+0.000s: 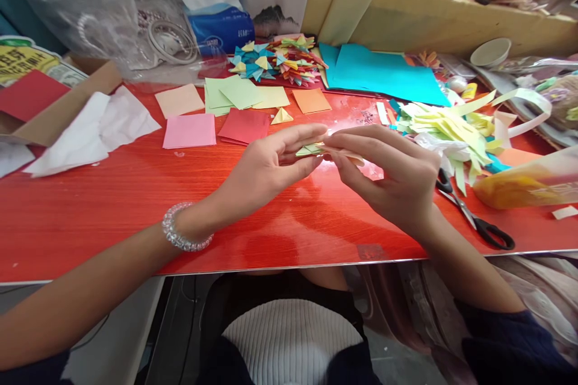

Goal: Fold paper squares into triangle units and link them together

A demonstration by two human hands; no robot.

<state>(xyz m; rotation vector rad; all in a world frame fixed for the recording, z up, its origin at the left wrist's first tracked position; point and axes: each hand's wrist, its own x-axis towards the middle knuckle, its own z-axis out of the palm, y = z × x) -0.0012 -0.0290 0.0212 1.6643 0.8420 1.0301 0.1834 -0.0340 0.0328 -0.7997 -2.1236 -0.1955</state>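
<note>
My left hand (pixel 275 162) and my right hand (pixel 388 168) meet above the middle of the red table, both closed on pieces of folded paper. Between the left fingers is a pale green folded paper (pixel 309 150); a light peach folded paper (pixel 350 155) lies under the right fingers. Whether the two pieces are joined, I cannot tell. Just behind the hands are a small yellow folded piece (pixel 282 116) and stacks of square paper: red (pixel 244 126), pink (pixel 189 131), peach (pixel 179 100), green (pixel 230 95) and orange (pixel 311 101).
A heap of folded paper pieces (pixel 280 63) and blue sheets (pixel 383 75) lie at the back. To the right are scissors (pixel 472 216), paper strips (pixel 451 132) and a plastic bag (pixel 533 180). On the left, white tissue (pixel 94 129) lies beside a cardboard box (pixel 67 99).
</note>
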